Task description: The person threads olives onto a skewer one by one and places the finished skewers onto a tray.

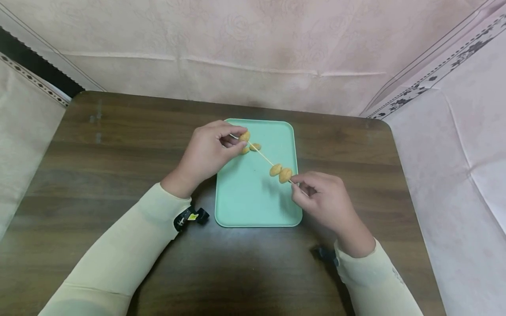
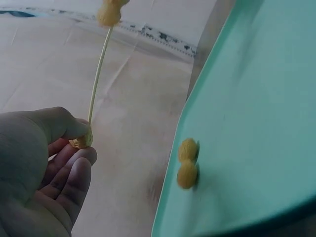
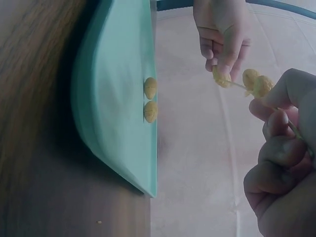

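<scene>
A thin wooden skewer (image 1: 261, 153) slants between both hands over a mint-green tray (image 1: 253, 206). At its upper left end, my left hand (image 1: 207, 149) pinches a golden-brown oval ball (image 1: 245, 136) between thumb and fingers, and the stick runs into it. Two similar balls, one (image 1: 275, 170) beside the other (image 1: 285, 175), are threaded near the opposite end. Just below them my right hand (image 1: 326, 199) grips the skewer with thumb and fingertips, the other fingers curled in the right wrist view. Two more balls (image 2: 187, 149) lie side by side on the tray near its far edge.
The tray lies on a dark wooden table (image 1: 138, 145) with rounded corners. Pale patterned cloth (image 1: 237, 52) hangs behind the table and along its sides. Black wrist cameras sit at the left cuff (image 1: 191, 217) and the right cuff (image 1: 326, 254).
</scene>
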Available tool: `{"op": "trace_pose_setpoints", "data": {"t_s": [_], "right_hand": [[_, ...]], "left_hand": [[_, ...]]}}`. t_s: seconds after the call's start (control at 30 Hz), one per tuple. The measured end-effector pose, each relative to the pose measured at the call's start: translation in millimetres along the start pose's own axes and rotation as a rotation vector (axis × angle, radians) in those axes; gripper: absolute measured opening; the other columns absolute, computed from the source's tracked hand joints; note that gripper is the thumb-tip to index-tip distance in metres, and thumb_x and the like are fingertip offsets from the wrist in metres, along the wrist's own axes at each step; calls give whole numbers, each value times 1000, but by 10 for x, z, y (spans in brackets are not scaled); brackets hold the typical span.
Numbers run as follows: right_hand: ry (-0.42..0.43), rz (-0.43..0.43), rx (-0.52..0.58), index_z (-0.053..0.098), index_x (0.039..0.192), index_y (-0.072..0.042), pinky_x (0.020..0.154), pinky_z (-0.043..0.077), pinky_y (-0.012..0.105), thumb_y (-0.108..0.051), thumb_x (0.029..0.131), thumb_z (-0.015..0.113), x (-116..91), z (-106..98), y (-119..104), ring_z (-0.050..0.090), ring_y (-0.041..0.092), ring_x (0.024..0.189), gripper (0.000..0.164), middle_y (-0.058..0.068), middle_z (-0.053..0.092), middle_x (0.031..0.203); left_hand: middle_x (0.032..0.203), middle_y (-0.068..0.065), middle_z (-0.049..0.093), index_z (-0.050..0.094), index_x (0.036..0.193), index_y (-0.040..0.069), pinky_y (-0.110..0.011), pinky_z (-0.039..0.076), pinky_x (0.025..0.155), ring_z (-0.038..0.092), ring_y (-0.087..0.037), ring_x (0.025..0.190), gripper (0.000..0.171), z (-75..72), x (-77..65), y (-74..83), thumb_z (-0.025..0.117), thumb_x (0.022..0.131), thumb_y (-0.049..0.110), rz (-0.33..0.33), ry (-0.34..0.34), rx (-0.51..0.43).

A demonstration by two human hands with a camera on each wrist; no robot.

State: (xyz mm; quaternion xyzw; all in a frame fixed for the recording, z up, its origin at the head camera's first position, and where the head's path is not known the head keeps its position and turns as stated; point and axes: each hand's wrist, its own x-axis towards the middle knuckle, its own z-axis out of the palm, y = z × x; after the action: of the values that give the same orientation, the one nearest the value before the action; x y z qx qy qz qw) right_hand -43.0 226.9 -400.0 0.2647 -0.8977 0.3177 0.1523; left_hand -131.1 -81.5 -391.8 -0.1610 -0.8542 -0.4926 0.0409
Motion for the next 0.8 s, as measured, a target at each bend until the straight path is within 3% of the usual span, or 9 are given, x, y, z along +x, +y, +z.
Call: {"op": "trace_pose_setpoints", "data": {"t_s": [0.5, 0.8], "right_hand": [[30, -5, 48, 87, 98, -7, 60, 45, 18, -1, 89, 74, 5, 10, 0, 53, 9, 64, 16, -4, 64, 72], [41, -23, 62, 86, 97, -6, 59, 44, 18, -1, 89, 74, -6, 8, -2, 53, 9, 63, 15, -4, 63, 71]], "left_hand": [[116, 0, 82, 87, 128, 16, -32, 68, 84, 77, -11, 93, 31, 201, -160, 260, 90, 97, 14, 173, -91, 43], [118, -1, 81, 86, 130, 13, -27, 66, 86, 76, -10, 93, 33, 252, -229, 325, 90, 97, 14, 252, -128, 61]]}}
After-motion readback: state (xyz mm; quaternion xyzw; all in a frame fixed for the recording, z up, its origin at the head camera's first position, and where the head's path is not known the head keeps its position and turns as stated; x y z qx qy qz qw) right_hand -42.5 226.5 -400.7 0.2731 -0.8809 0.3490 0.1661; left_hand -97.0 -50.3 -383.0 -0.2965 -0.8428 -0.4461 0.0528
